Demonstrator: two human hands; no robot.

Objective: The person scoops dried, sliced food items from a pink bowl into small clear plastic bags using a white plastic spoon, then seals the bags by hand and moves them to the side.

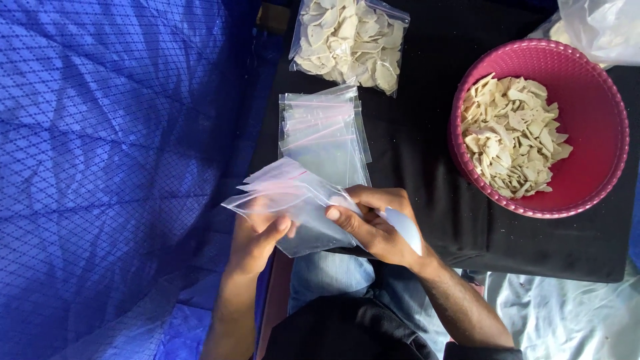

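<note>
My left hand (257, 239) holds a small bundle of clear zip bags (287, 200) with red seal strips from below, thumb on top. My right hand (373, 223) pinches the right edge of the top bag and also has a white plastic scoop (405, 228) tucked in its palm. Just beyond lies a stack of empty clear zip bags (325, 130) on the black cloth. A pink round basket (603, 127) at the right holds several pale dried chips (512, 137).
A filled clear bag of chips (350, 40) lies at the top middle. Another plastic bag (600, 27) sits at the top right corner. The black-covered surface (427, 167) ends near my lap. Blue tarpaulin (113, 167) covers the whole left side.
</note>
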